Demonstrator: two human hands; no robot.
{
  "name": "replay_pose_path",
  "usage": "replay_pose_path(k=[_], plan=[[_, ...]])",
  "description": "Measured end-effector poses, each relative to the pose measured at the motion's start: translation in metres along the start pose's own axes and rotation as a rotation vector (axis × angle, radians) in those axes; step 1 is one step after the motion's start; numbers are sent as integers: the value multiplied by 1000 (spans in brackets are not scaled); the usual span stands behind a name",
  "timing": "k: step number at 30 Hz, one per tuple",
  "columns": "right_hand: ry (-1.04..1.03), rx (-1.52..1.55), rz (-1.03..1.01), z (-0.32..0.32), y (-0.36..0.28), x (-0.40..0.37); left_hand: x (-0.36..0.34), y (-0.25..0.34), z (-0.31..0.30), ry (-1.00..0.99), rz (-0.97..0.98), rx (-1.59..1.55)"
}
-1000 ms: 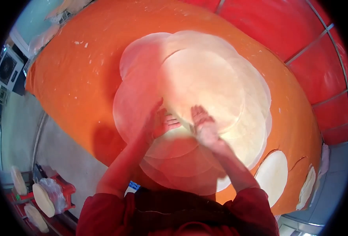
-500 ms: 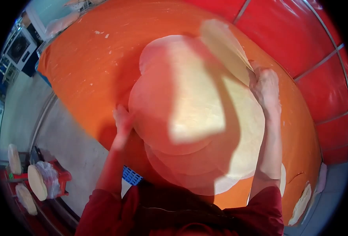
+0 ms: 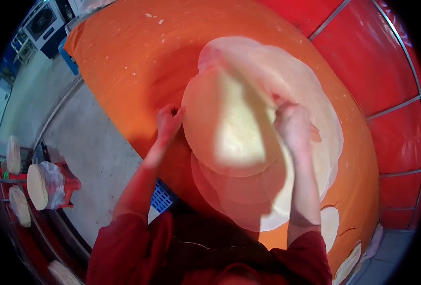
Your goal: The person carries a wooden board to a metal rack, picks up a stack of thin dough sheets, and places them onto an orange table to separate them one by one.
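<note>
Thin, pale round dough sheets (image 3: 310, 90) lie overlapping in a wide spread on an orange-covered table. Over their left part is one large round dough sheet (image 3: 241, 137), its upper right side smeared by motion. My right hand (image 3: 293, 123) is closed on the right edge of this sheet, above the others. At the sheet's left edge, my left hand (image 3: 170, 121) has its thumb and finger curled together, fingertips right at the rim. Shadows of my arms fall across the sheets.
The orange table cover (image 3: 110, 57) reaches red tiled panels (image 3: 362, 52) on the right. A separate pale round (image 3: 330, 228) lies near the front right. A blue plastic crate (image 3: 163, 195) stands below the table edge. Wrapped round stacks (image 3: 37, 187) sit by a red stool at left.
My right hand has come left and slightly down, drawing the sheet's edge over the pile. My left hand has closed its fingers at the left edge. The view has shifted too.
</note>
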State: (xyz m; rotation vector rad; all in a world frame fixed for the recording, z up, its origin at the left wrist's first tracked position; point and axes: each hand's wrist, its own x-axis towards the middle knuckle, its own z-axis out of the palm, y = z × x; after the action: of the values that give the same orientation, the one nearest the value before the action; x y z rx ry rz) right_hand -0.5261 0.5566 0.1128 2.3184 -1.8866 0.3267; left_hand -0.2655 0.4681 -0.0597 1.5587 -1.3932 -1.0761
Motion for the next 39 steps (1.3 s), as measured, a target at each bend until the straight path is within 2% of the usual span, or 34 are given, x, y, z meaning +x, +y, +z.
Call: replay_pose_path(k=[1,3,4,5,6,8,10,13,14,15,18,20,21,22,24,25,26,27,30,32,35,37,38,39], plan=[[-30,-124,-18,14,-15,-9,-2,5,0,18,14,49],[-229,-256,-31,59,-37,-21,-3,8,1,-269,-253,-540],[-309,-197,-28,78,-44,-26,-7,7,1,-412,-390,-835],[-233,17,-15,87,-45,-28,-22,28,-5,-494,-486,-1076],[-205,51,16,85,-44,-28,-44,68,-16,-578,-575,-1316],[-146,116,73,77,-37,-26,-58,70,-16,-771,-646,-1576],[-29,82,48,62,-59,-27,-57,11,3,-989,-640,-1603],[95,136,-25,75,-86,-48,-69,39,3,-752,-721,-1564],[91,197,-55,84,-91,-57,-69,43,2,-778,-672,-1554],[-159,270,141,89,-92,-64,-69,45,2,-803,-628,-1542],[211,326,-70,81,-87,-62,-70,47,4,-788,-596,-1548],[-36,402,21,102,-55,-65,-71,46,8,-727,-662,-1545],[-156,437,69,92,-52,-53,-71,43,10,-683,-718,-1535],[-147,485,198,72,-49,-45,-70,42,12,-641,-770,-1523],[-64,175,52,20,-71,-30,-71,42,17,-688,-755,-1573],[14,138,-24,14,-78,-32,-74,41,21,-714,-759,-1591],[94,99,-97,10,-86,-36,-75,41,25,-761,-691,-1738],[-7,-29,-133,2,-96,-44,-76,42,30,-807,-618,-1884],[12,-160,-316,32,-122,-75,-89,57,36,-836,-455,-1979],[-177,-40,-379,34,-133,-91,-100,70,32,-803,-429,-1886],[-451,99,83,35,-94,-110,-113,86,21,-753,-415,-1704],[-432,456,174,-2,-69,-111,-107,90,19,-742,-461,-1564],[-301,662,164,-53,-48,-100,-92,64,22,-969,-562,-1696],[-178,862,129,-104,-28,-88,-87,58,26,-790,-538,-1461]])
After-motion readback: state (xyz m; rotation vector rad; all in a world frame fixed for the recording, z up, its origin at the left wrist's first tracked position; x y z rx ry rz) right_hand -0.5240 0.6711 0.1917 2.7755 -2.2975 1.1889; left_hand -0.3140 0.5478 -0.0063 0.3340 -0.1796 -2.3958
